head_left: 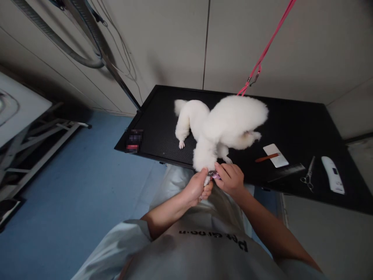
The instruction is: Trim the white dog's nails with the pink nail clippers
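Holding the white dog's [221,124] front paw at the table's [291,116] 6 o'clock edge, left hand [198,188] grips it while right hand [230,179] pinches small clippers [215,175]; nail trimming looks underway, hind paws apparently untouched.

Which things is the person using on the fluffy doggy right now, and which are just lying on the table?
In use:
small fluffy white dog
left hand, gripping its paw
right hand, holding a small purple-handled tool
pink leash

Lying about:
white slicker brush with a wooden handle
black comb
silver scissors
white clipper
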The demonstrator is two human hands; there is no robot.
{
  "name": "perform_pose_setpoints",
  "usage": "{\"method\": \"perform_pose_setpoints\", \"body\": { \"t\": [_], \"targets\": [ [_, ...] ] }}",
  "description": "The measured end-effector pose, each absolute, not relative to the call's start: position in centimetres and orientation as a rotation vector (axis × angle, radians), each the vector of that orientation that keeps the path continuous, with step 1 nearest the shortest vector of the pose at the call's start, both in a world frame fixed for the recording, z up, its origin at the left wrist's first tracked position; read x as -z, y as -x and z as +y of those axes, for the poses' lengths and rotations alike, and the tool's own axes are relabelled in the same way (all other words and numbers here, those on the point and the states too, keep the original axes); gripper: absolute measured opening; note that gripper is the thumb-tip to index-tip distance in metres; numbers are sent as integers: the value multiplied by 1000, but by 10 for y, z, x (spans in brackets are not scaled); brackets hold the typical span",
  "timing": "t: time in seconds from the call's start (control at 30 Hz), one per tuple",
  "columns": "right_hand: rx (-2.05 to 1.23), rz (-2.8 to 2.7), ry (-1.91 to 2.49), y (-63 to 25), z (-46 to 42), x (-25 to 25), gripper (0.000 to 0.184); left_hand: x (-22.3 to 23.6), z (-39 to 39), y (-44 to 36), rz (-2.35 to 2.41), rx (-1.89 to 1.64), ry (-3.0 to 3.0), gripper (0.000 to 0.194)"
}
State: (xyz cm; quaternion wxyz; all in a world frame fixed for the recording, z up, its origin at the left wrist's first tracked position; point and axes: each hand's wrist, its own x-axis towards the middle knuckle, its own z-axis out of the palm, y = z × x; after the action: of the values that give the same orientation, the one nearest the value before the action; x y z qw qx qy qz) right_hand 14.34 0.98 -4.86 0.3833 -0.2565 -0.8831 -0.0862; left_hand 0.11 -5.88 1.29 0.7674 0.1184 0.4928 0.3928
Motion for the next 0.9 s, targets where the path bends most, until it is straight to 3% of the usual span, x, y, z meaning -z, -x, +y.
{"method": "perform_pose_setpoints", "body": {
  "t": [0.3,0.4,0.57,0.9],
  "targets": [
    [-25,-2258,621,-143,8,54,47,-8,-60,5,1048,-879,-261,57],
    [-351,-2025,886,-145,11,74,46,-8,-60,7,1015,-898,-197,51],
    [-1177,-1178,1448,-145,38,115,37,-3,-62,10,982,-908,-151,49],
    [-1798,-1084,1423,-136,110,123,25,36,-57,23,1131,-992,-478,46]
  ]
}}
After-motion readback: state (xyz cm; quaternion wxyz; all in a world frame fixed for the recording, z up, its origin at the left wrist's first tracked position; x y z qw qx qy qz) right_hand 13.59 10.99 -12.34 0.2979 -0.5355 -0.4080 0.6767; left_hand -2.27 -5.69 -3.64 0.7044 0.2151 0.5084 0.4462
